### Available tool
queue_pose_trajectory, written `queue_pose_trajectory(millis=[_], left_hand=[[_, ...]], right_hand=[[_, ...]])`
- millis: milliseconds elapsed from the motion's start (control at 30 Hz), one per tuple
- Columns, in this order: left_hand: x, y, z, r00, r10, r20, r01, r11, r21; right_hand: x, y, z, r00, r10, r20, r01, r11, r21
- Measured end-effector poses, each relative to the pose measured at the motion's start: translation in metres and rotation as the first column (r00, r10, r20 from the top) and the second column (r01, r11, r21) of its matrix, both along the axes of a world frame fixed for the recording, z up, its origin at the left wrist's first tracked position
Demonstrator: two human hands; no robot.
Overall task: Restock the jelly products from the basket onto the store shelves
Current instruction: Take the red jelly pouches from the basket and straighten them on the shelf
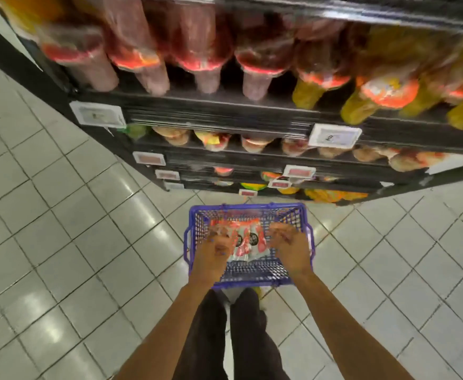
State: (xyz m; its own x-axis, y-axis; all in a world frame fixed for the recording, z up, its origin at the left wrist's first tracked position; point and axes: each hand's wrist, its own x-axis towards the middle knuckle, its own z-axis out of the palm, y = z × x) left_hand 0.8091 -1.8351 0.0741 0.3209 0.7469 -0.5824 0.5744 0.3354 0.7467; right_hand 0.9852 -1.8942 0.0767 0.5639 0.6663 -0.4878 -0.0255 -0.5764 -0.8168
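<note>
- The blue basket [188, 242] stands on the tiled floor [60, 242], just past my feet and near the foot of the store shelves [224, 116].
- The jelly packets [248, 239], red, white and clear, lie in the middle of the basket bottom, between my two hands.
- My left hand [212, 249] reaches down into the left side of the basket and lies over the left edge of the packets.
- My right hand [289, 249] reaches into the right side and lies over the packets' right edge.
- On both hands the fingers [281, 233] bend down toward the packets. The blur hides the tips, so I cannot tell whether either hand grasps a packet or only touches it.
- On the far upper shelf, a row of pink jelly packs [148, 58] fills the left and middle, with yellow jelly packs [362, 105] to their right.
- The shelves below hold smaller packs in mixed colours, too blurred to make out.
- White price tags [97, 113] hang on the front edges of the shelves.
- My dark trouser legs [246, 338] show between my forearms at the near edge.
</note>
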Motion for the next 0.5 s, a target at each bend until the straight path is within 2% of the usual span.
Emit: queue_pose_trajectory(millis=[100,167,233,300,333,433,500], left_hand=[[-0.014,-0.008,-0.067,0.983,-0.061,-0.172,0.051,0.997,-0.062],[-0.017,-0.011,-0.113,0.97,-0.087,-0.226,0.068,0.994,-0.09],[-0.019,-0.013,-0.159,0.963,-0.106,-0.248,0.082,0.991,-0.108],[-0.018,-0.013,-0.21,0.944,-0.168,-0.285,0.138,0.983,-0.122],[-0.018,-0.012,-0.237,0.931,-0.187,-0.313,0.147,0.978,-0.146],[-0.017,-0.008,-0.312,0.908,-0.178,-0.379,0.094,0.969,-0.229],[-0.014,-0.004,-0.356,0.894,-0.103,-0.437,-0.022,0.962,-0.271]], right_hand=[[-0.01,-0.005,-0.073,0.988,0.004,-0.154,-0.032,0.984,-0.178],[-0.009,-0.006,-0.121,0.986,0.006,-0.167,-0.052,0.961,-0.272],[-0.009,-0.006,-0.165,0.997,0.065,-0.043,-0.075,0.951,-0.298],[-0.009,-0.003,-0.21,0.992,0.047,-0.116,-0.08,0.949,-0.304],[-0.01,-0.005,-0.237,0.987,0.081,-0.142,-0.127,0.923,-0.363],[-0.011,-0.013,-0.316,0.969,-0.063,-0.239,-0.073,0.852,-0.519],[-0.014,-0.019,-0.369,0.977,-0.017,-0.213,-0.108,0.824,-0.556]])
